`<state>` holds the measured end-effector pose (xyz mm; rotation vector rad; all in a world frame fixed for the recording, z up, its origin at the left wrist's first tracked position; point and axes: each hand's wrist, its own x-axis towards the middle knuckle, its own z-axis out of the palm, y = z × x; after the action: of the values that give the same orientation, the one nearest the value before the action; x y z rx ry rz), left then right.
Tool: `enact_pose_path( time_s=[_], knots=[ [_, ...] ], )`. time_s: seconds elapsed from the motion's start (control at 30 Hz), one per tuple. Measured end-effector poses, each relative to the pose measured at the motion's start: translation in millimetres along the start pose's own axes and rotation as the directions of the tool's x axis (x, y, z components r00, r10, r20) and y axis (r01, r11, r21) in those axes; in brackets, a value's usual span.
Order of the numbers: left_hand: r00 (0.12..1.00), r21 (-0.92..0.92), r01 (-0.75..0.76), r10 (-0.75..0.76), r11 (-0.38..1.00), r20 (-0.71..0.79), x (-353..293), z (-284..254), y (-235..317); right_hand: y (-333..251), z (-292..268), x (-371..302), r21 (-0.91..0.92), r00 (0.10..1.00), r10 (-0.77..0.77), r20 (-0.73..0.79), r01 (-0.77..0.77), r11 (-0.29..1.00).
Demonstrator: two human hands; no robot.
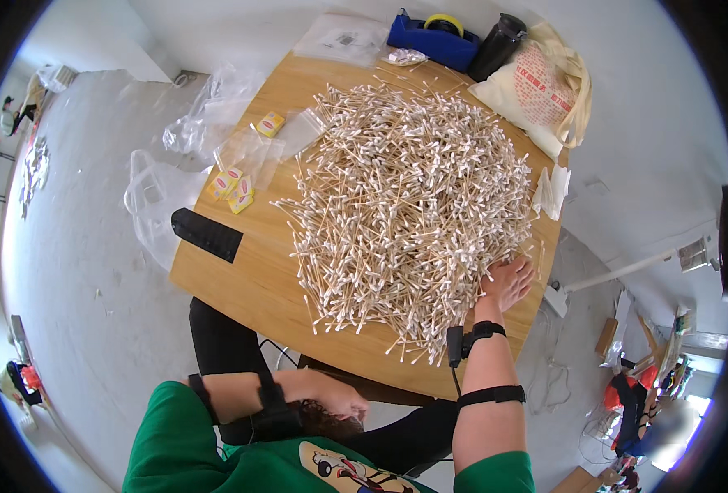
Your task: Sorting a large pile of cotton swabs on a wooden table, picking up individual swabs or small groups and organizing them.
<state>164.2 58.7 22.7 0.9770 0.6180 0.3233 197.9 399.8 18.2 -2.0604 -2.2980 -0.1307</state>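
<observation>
A large heap of cotton swabs with white tips and thin wooden sticks covers the middle of the wooden table. My right hand lies at the heap's near right edge, touching swabs. Its fingers are stretched out and slightly apart, with nothing visibly gripped. Off the table, above my lap, my left hand hangs bent at the wrist. Its fingers are mostly hidden from sight, and something dark brown shows just beneath it. Black straps and a small dark device sit on my right forearm.
Left of the heap are several small yellow boxes, clear bags and a black case. At the back stand a blue tape dispenser, a dark bottle and a cream cloth bag. White tissue lies at the right edge.
</observation>
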Motion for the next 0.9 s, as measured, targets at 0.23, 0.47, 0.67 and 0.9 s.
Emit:
enact_pose_path(
  time_s=[0.23,0.47,0.67,0.9],
  knots=[
    [0.338,0.194,-0.008,0.186,0.981,-0.923,41,9,-44,0,1,-2,-0.001,1.0,-0.019,-0.011,0.019,1.0],
    [0.73,0.569,0.338,0.173,0.75,-0.661,12,13,-6,2,5,-2,0.011,0.998,-0.021,-0.056,0.022,1.0],
    [0.676,0.173,0.037,0.103,0.984,-0.73,-116,-58,99,12,11,4,-0.016,0.996,-0.018,-0.086,0.017,1.0],
    [-0.357,0.151,0.607,0.438,0.78,-0.825,-183,-162,40,0,3,-2,-0.036,1.0,-0.02,-0.008,0.02,0.999]
  ],
)
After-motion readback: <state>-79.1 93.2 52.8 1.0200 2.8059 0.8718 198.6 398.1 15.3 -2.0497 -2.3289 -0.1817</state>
